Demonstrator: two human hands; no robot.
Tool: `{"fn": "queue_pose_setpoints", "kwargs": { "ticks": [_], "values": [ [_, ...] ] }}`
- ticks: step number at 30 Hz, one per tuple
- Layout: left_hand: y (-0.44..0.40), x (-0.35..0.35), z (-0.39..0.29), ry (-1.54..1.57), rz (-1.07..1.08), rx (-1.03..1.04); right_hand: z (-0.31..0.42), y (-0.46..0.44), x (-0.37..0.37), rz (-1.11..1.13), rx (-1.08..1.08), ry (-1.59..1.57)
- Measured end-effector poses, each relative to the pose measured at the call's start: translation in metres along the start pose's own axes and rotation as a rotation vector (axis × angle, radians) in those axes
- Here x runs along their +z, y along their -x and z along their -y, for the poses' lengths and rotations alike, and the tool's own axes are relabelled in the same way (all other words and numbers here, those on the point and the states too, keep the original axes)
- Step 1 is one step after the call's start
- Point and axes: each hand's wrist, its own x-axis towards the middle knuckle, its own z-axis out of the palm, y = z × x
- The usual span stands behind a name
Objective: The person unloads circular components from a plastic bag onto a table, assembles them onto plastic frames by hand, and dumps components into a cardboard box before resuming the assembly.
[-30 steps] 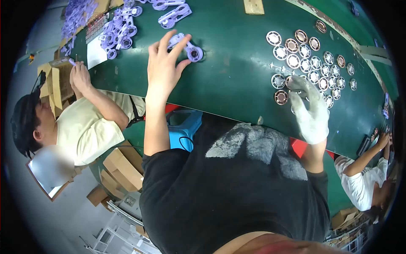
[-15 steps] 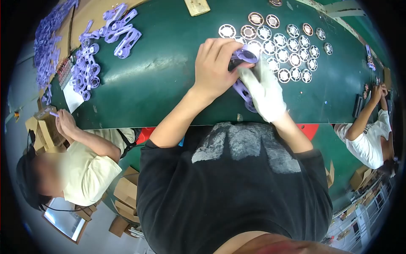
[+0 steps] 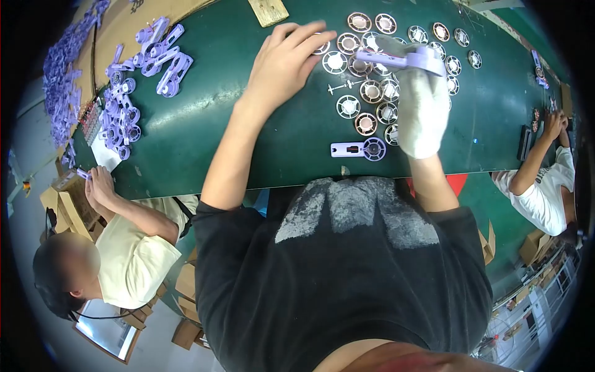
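My bare left hand is over the far middle of the green table, fingers stretched out and slightly blurred. Its fingertips are at a round spoked grille, partly covered by them; I see nothing gripped. In my white-gloved right hand is a purple handheld fan housing, its handle pointing left above the grilles. The glove's fingers are partly hidden behind it. Another purple fan housing lies flat near the table's front edge, left of my right wrist. Between my hands are several round grilles.
Purple fan parts lie in a group at left, with a large heap beyond. A wooden block sits at the far edge. Co-workers sit at both sides; the left one's hands hold a small purple piece.
My hands have separated: the left moved left to the grilles, the right lifted a purple housing up and right. The other housing now lies uncovered near the front edge.
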Motion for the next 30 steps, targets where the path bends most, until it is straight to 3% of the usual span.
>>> {"fn": "queue_pose_setpoints", "kwargs": {
  "ticks": [1,3,6,8,9,12,15,17,18,20,21,24,25,30],
  "values": [
    [-0.004,0.002,0.008,0.000,-0.035,0.062,-0.002,-0.004,-0.008,0.034,-0.116,0.149],
    [0.001,-0.005,0.004,-0.097,-0.031,-0.059,-0.004,-0.013,-0.021,0.048,-0.362,0.444],
    [0.009,-0.013,-0.009,-0.252,-0.101,-0.174,0.008,-0.009,-0.029,-0.040,0.195,-0.360],
    [0.015,-0.024,-0.018,-0.306,-0.065,-0.280,0.020,-0.012,-0.027,0.191,0.265,-0.471],
    [0.016,-0.030,-0.021,-0.252,-0.064,-0.278,0.020,-0.012,-0.030,0.164,0.382,-0.483],
    [0.028,-0.038,-0.009,-0.162,0.051,-0.176,0.027,-0.015,-0.039,0.363,0.572,-0.821],
    [0.033,-0.036,-0.004,0.001,0.089,-0.197,0.035,-0.011,-0.040,0.454,0.493,-0.096],
    [0.031,-0.040,-0.015,0.137,-0.020,-0.159,0.042,-0.014,-0.036,0.518,0.392,0.490],
    [0.026,-0.041,-0.025,0.214,-0.073,-0.133,0.047,-0.009,-0.026,0.491,0.252,0.623],
    [0.013,-0.046,-0.049,0.303,-0.145,-0.045,0.060,-0.017,-0.016,0.675,0.429,0.673],
    [0.007,-0.047,-0.060,0.346,-0.183,-0.005,0.054,-0.014,-0.016,0.716,0.302,0.737],
    [-0.002,-0.037,-0.077,0.389,-0.174,0.054,0.060,-0.010,-0.009,0.748,0.258,0.899],
    [-0.002,-0.033,-0.079,0.401,-0.163,0.050,0.061,-0.007,-0.011,0.749,0.147,0.938],
    [0.000,-0.031,-0.082,0.355,-0.154,0.040,0.051,0.001,-0.019,0.676,-0.002,0.924]
  ]
}}
